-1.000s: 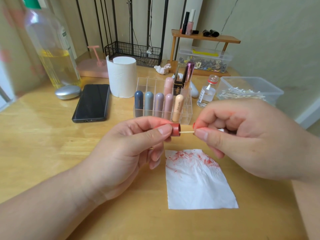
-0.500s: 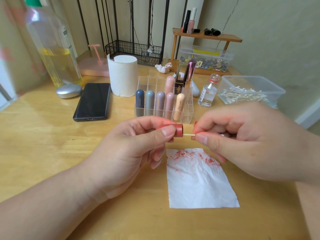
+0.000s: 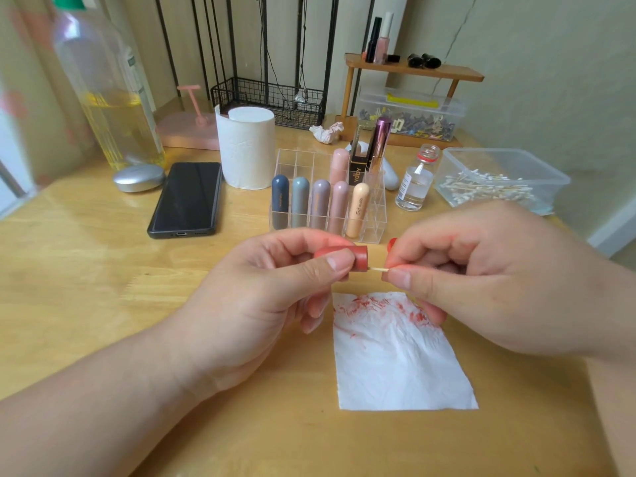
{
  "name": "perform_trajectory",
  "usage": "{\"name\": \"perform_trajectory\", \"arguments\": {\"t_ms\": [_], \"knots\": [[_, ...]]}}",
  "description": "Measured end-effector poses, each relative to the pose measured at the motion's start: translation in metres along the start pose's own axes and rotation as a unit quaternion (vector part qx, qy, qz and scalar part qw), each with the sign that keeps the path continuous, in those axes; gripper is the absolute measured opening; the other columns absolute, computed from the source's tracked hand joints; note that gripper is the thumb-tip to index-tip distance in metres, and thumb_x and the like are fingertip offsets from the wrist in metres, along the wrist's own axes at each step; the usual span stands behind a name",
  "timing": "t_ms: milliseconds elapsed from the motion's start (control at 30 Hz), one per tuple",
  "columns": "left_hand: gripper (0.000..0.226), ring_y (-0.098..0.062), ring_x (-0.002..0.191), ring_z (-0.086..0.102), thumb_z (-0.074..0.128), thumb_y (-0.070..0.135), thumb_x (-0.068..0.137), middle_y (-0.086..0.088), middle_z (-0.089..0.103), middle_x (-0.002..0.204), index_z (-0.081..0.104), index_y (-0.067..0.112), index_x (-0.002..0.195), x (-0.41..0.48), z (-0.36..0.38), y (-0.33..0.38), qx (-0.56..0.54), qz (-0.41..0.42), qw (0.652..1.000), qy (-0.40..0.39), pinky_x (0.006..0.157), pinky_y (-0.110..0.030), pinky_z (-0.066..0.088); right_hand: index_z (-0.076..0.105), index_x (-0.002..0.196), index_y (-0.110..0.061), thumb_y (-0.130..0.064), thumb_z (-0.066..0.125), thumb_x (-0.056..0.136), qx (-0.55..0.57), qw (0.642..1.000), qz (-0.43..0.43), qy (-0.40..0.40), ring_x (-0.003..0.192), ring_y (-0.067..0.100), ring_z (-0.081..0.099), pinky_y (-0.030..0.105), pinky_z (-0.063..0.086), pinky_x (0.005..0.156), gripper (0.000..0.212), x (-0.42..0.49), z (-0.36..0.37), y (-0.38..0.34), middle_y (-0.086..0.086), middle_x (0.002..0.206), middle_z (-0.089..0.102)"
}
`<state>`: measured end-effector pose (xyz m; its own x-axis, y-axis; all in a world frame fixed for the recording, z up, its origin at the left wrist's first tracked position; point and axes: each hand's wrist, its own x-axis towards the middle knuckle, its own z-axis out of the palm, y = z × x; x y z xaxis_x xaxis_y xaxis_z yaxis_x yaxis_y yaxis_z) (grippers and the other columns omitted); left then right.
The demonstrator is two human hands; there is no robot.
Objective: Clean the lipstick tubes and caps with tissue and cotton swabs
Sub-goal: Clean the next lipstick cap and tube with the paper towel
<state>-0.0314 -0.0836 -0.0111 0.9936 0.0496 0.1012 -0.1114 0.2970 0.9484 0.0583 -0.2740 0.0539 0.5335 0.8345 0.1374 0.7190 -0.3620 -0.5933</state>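
The tissue (image 3: 395, 366) at 5 o'clock is smeared red, so I judge cleaning is under way. Beyond it, my left hand (image 3: 261, 304) pinches a red cap (image 3: 347, 258), and my right hand (image 3: 499, 280) pinches a cotton swab (image 3: 378, 269) poked into its open end. The lipsticks (image 3: 320, 204) standing at 12 o'clock may remain to do.

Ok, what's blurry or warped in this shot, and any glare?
Head view: the bottle at the left edge is smeared soft; the rack bars splay outward, wide-angle distortion; even light, only dull sheen on the phone; the red cap and cotton swab are sharp.
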Motion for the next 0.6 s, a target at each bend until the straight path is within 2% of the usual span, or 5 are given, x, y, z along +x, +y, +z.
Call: {"name": "perform_trajectory", "arguments": {"t_ms": [100, 200, 267, 367, 600], "knots": [[0.016, -0.015, 0.054, 0.042, 0.067, 0.018, 0.080, 0.005, 0.063, 0.063, 0.079, 0.015, 0.090, 0.0000, 0.0002, 0.0007, 0.006, 0.001, 1.000, -0.004, 0.048, -0.024, 0.036, 0.069, 0.080, -0.022, -0.025, 0.064, 0.088, 0.021, 0.999, -0.016, 0.017, 0.050, 0.011, 0.061, 0.013, 0.041, 0.050, 0.010, -0.0007, 0.0007, -0.0015, -0.005, 0.057, 0.065], [0.015, -0.015, 0.054, 0.042, 0.066, 0.017, 0.081, 0.006, 0.065, 0.065, 0.078, 0.015, 0.090, -0.0003, 0.0004, 0.0013, 0.009, 0.002, 1.000, -0.005, 0.048, -0.024, 0.036, 0.069, 0.078, -0.023, -0.019, 0.068, 0.093, -0.005, 0.998, -0.012, 0.063, 0.044, 0.005, 0.055, 0.005, 0.034, 0.046, 0.015, 0.0010, 0.0013, 0.0001, -0.006, 0.055, 0.064], [0.015, -0.015, 0.055, 0.041, 0.066, 0.017, 0.081, 0.006, 0.066, 0.066, 0.079, 0.016, 0.089, 0.0000, 0.0004, 0.0018, 0.009, 0.003, 1.000, -0.004, 0.048, -0.025, 0.036, 0.069, 0.076, -0.022, -0.017, 0.067, 0.090, -0.017, 0.997, 0.003, 0.076, 0.042, 0.004, 0.053, 0.006, 0.033, 0.045, 0.014, 0.0025, 0.0019, 0.0006, -0.007, 0.055, 0.064], [0.015, -0.015, 0.054, 0.041, 0.066, 0.016, 0.081, 0.005, 0.065, 0.064, 0.079, 0.017, 0.087, -0.0001, 0.0012, 0.0023, 0.009, 0.005, 1.000, -0.001, 0.048, -0.024, 0.036, 0.070, 0.074, -0.023, -0.019, 0.070, 0.088, -0.015, 0.998, 0.019, 0.051, 0.045, 0.006, 0.057, 0.009, 0.037, 0.046, 0.014, 0.0033, 0.0029, 0.0036, -0.010, 0.057, 0.065], [0.015, -0.016, 0.054, 0.041, 0.066, 0.017, 0.080, 0.007, 0.064, 0.063, 0.079, 0.020, 0.087, -0.0009, 0.0023, 0.0026, 0.027, 0.006, 1.000, -0.008, 0.048, -0.025, 0.037, 0.073, 0.073, -0.023, -0.023, 0.072, 0.080, 0.008, 0.998, -0.035, 0.048, 0.050, 0.010, 0.055, 0.015, 0.039, 0.049, 0.007, 0.0020, 0.0047, 0.0036, -0.011, 0.059, 0.063]]}}
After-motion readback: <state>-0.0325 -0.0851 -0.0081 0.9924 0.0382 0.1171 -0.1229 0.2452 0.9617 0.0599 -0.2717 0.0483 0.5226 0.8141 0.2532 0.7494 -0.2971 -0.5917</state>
